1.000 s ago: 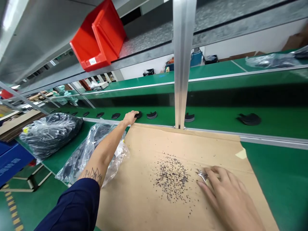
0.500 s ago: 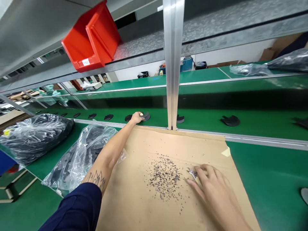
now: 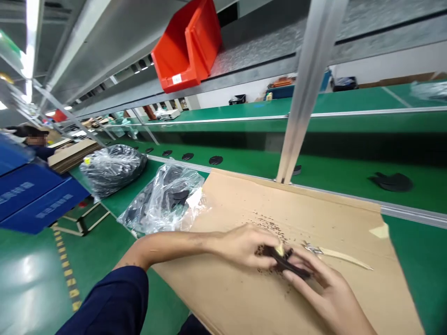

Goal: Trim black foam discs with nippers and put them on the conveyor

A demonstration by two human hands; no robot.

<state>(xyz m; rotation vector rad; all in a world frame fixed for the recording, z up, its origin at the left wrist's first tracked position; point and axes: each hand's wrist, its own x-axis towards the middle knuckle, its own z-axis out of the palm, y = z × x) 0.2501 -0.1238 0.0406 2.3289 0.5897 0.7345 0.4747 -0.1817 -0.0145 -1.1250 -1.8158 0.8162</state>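
Over the cardboard sheet (image 3: 223, 204), a thin black curved piece (image 3: 288, 266) is held between my two hands. My left hand (image 3: 247, 246) grips its left end with thumb and fingers. On the right end, my right hand (image 3: 324, 284) closes with the thumb underneath and the fingers above, partly hiding it. A small cream-coloured bit (image 3: 280, 249) shows at the piece's upper edge. Just beyond my right hand, a small metal hand tool with a long pale handle (image 3: 345, 257) lies on the cardboard. Many tiny black scraps (image 3: 267, 223) are scattered beneath and behind my hands.
Beyond the cardboard, a green belt carries several black pieces (image 3: 391, 181). A metal post (image 3: 307, 83) rises at its edge. To the left lie an open clear bag (image 3: 164, 200) and a filled bag (image 3: 111, 170). A red bin (image 3: 188, 46) hangs overhead. A person (image 3: 38, 139) is far left.
My left hand has come back from the belt with a black piece, which both hands now hold. My right hand has left the metal tool on the cardboard. The view has swung left.
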